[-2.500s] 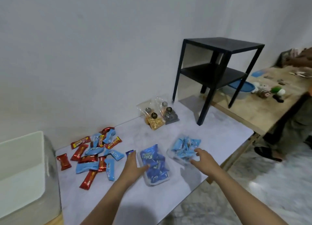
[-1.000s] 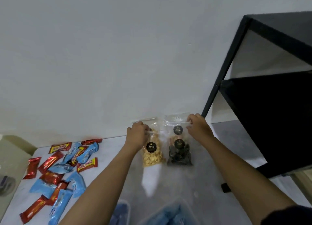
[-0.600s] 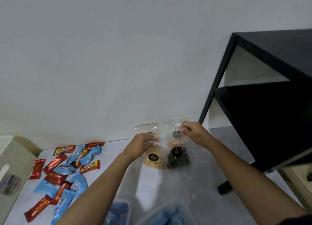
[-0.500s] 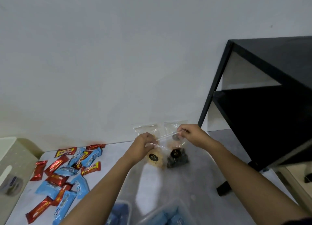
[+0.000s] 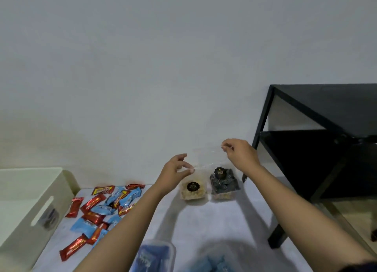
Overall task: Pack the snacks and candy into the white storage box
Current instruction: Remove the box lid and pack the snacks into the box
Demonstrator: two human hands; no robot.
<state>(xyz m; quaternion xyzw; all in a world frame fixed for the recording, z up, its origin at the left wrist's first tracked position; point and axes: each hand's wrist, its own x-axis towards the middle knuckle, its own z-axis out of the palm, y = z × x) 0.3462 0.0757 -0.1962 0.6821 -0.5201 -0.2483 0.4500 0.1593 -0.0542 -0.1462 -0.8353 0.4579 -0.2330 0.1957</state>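
Blue candy tub (image 5: 155, 257) is blurred, cropped at bottom.

White marbled table (image 5: 204, 220) before me, back edge at wall; left part: loose heap of red and blue candy bars (image 5: 102, 208), overlapping, a few strays toward near edge; middle, by wall: pale snack bag (image 5: 192, 190) and dark snack bag (image 5: 223, 185) side by side, bottoms seemingly on top, clear tops pinched up by my left hand (image 5: 174, 171) and right hand (image 5: 239, 155); near edge: left tub (image 5: 155, 257) and right tub (image 5: 212, 263), clear, holding blue packets, blurred; right: black side table (image 5: 326, 108) standing on top; white storage box (image 5: 30, 200) just beside left edge, whether on table I cannot tell.
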